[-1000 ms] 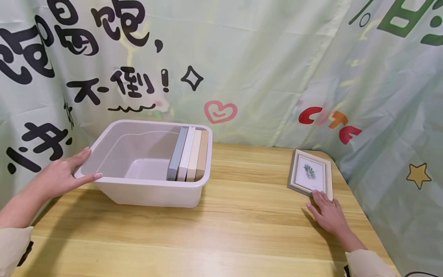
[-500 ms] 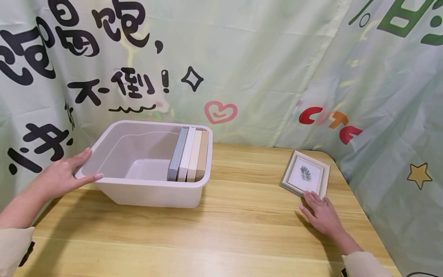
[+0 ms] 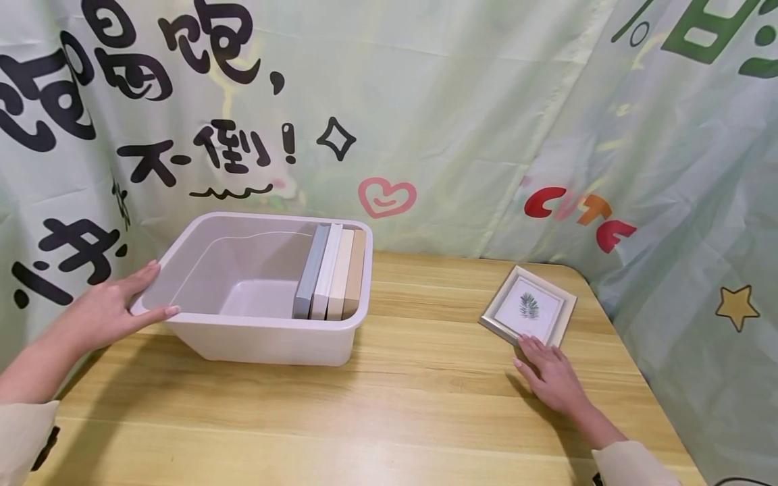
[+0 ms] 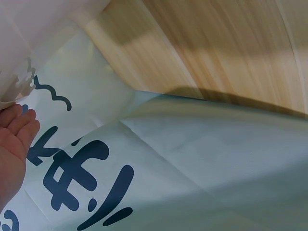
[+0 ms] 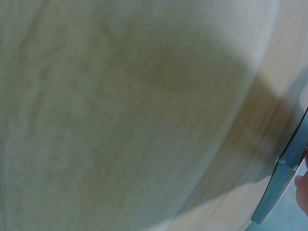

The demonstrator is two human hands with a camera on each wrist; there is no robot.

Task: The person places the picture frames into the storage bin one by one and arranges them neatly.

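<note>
A pale grey-pink plastic bin (image 3: 261,341) stands at the left of the wooden table. My left hand (image 3: 106,310) grips its near-left corner, thumb over the rim; in the left wrist view the fingertips of the left hand (image 4: 14,139) reach the bin's lip from outside. Flat on the table at the right lies a picture frame (image 3: 501,324) with a green leaf print. My right hand (image 3: 553,374) touches its near corner with fairly straight fingers. The right wrist view catches only the frame's side edge (image 5: 274,190) and a bit of a finger.
Several slim box-like pieces, blue-grey (image 3: 311,273), white (image 3: 326,273), cream and tan (image 3: 355,273), stand upright against the bin's right wall. Behind the wooden table (image 3: 401,405) hangs a printed fabric curtain (image 3: 450,135), which also closes off both sides. A black cable (image 3: 744,480) shows at bottom right.
The picture frame has slid left and slightly nearer, turning clockwise, with my right hand moving along on it. My left hand and the bin stay where they were.
</note>
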